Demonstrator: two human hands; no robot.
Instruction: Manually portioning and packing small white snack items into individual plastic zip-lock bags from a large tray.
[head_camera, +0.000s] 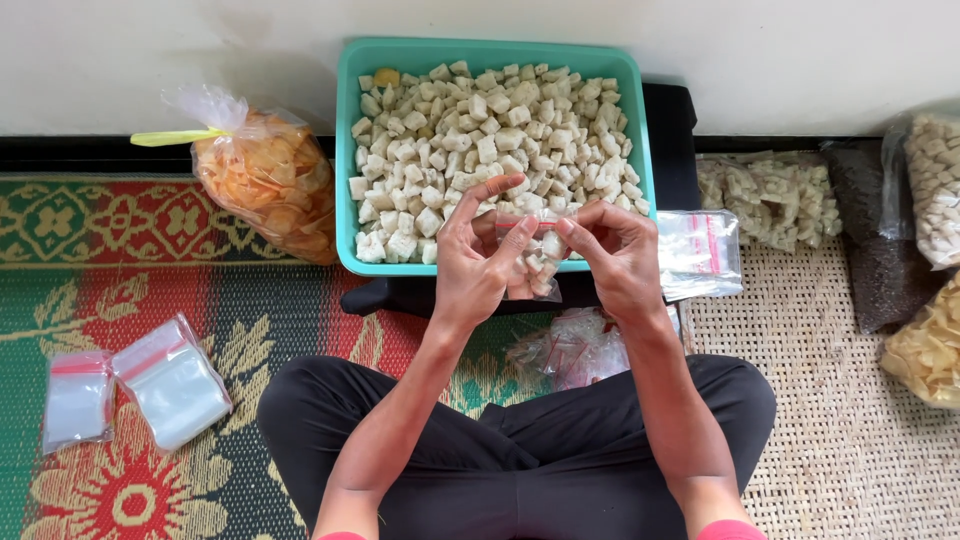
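My left hand (478, 258) and my right hand (613, 250) together hold a small clear zip bag (533, 262) filled with pale cubes, fingertips pinching along its top edge. The bag hangs just in front of a teal tub (345, 150) heaped with the same pale cube snacks (490, 130). I sit cross-legged in black trousers, with the tub resting on a black stand beyond my knees.
A tied bag of orange chips (268, 180) lies left of the tub. Empty zip bags lie at the left (140, 390), right of the tub (698, 252) and by my right knee (575, 350). Filled snack bags (930, 250) crowd the right edge on a woven mat.
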